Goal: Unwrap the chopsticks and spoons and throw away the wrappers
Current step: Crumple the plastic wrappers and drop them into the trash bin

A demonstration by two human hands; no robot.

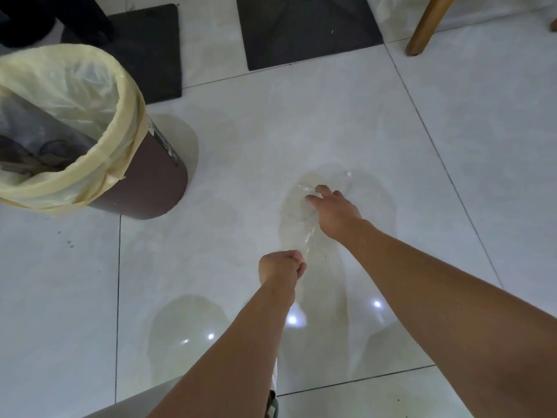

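wrapper: clear plastic wrapper (306, 220), centre of frame, stretched between both hands above the floor (452, 131); hard to see against the pale tiles
left hand: left hand (281, 267), lower centre, closed in a fist around the wrapper's near end
right hand: right hand (334, 211), just above and right of it, fingers partly spread and loosely curled, thumb and forefinger pinching the far end
handling: looks very light, thin, floppy and crinkly; probably slippery; likely to drift if dropped loose, so better balled up first
where to grip: bunch the middle or keep both ends pinched
bin: bin (144, 182) with yellow liner (75, 86), upper left, well apart from the hands, open
chopsticks/spoons: not visible
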